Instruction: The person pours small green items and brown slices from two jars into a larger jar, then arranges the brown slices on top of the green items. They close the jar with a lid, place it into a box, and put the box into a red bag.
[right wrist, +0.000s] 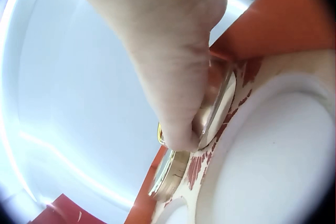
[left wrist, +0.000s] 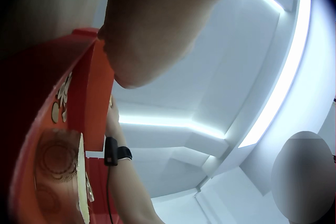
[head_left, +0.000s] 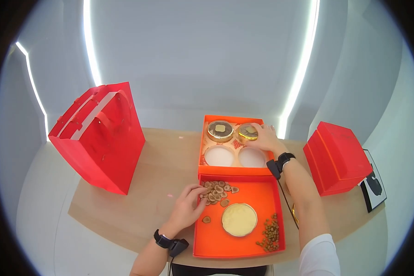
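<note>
My right hand (head_left: 263, 138) grips a round gold-rimmed jar (head_left: 248, 132) by its side, at the back right well of the orange box (head_left: 237, 171). In the right wrist view the thumb presses against the jar's gold side (right wrist: 212, 90). Another round jar (head_left: 220, 131), with a square gold label, sits in the back left well. My left hand (head_left: 185, 207) reaches over the left wall of the red tray (head_left: 281, 207), its fingertips touching a pile of dried brown slices (head_left: 216, 191). Beside the pile stands a round clear-walled container (head_left: 239, 220) with a pale yellow top.
Small brownish-green pieces (head_left: 270, 234) lie along the tray's right side, and a single slice (head_left: 206, 220) lies apart at left. A tall red paper bag (head_left: 103, 138) stands on the table's left. Red boxes (head_left: 338, 158) stand at right, beside a black-and-white framed item (head_left: 376, 188).
</note>
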Demonstrator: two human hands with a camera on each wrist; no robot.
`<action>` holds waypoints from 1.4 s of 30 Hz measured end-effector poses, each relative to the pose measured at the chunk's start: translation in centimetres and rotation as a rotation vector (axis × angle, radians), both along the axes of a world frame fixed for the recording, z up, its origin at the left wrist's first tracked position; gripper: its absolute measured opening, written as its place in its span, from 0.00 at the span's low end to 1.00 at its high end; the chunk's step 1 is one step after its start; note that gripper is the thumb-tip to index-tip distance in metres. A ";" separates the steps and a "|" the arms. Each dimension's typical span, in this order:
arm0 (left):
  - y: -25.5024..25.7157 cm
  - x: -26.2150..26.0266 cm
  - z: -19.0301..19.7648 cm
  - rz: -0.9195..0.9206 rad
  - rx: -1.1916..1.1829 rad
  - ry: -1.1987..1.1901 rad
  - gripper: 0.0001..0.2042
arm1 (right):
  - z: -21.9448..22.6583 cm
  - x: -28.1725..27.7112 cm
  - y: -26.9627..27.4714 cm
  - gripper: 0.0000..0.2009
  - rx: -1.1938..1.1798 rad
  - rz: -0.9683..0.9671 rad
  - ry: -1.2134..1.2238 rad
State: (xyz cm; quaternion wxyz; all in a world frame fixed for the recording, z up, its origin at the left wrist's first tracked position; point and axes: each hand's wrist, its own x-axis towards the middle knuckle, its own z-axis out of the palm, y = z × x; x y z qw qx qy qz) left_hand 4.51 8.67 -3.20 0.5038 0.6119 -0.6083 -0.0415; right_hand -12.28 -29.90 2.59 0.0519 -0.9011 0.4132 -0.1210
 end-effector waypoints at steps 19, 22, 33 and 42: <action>0.4 -3.6 6.3 -0.220 0.121 -0.021 0.39 | 3.8 -12.2 22.4 0.49 0.322 0.447 -0.346; -0.7 -6.4 8.7 -0.302 0.248 -0.074 0.49 | 2.6 -13.1 24.6 0.48 0.336 0.471 -0.364; -4.3 -6.8 4.9 -0.549 0.308 0.168 0.47 | 0.8 -15.4 25.5 0.58 0.315 0.458 -0.524; -3.7 -3.8 1.7 -0.435 0.212 0.735 0.53 | -0.9 -16.6 23.9 0.58 0.314 0.293 -0.518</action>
